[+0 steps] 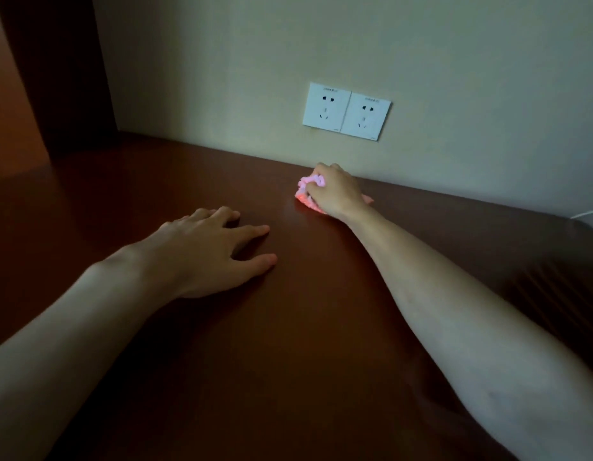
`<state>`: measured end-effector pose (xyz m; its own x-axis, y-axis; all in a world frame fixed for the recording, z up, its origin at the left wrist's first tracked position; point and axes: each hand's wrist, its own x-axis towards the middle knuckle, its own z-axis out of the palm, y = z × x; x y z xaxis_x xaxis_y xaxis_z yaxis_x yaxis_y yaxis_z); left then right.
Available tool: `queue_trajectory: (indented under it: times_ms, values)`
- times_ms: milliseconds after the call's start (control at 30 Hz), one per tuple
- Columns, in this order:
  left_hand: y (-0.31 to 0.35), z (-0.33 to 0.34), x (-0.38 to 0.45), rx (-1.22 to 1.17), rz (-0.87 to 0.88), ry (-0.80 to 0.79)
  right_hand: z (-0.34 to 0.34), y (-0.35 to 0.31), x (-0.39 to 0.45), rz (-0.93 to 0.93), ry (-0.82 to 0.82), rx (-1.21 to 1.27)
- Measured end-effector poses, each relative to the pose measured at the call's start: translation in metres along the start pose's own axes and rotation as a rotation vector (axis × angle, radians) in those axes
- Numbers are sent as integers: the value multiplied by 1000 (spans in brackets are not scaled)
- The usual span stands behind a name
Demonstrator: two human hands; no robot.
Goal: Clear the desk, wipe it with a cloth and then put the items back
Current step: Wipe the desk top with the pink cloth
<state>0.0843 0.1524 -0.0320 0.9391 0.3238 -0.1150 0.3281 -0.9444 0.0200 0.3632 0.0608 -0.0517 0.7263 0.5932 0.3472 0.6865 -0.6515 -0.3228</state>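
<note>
On the wall above the desk (288, 327) there is a double socket plate (346, 110), and each of its two white halves carries a short line of small grey print along the top edge. This print is too small and too blurred to read, so I cannot say if it is letters or numbers. At the lower right corner of each half there is also a tiny mark, maybe a brand, but it is not readable either.
</note>
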Motion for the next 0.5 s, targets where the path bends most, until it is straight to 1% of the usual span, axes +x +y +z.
queue_trajectory:
  times_ms: [100, 233, 333, 433, 500]
  values:
    - [4, 1, -7, -24, -11, 14, -16, -10, -58, -80, 8, 42]
    - [5, -1, -14, -12, -13, 39, -51, -28, -166, -262, -15, 149]
    - [6, -4, -17, -12, -11, 48, -76, -37, -238, -357, -38, 180]
    - [6, -4, -19, -19, -7, 52, -91, -40, -278, -411, -82, 180]
    - [6, -3, -18, -26, -12, 60, -93, -40, -277, -439, -101, 187]
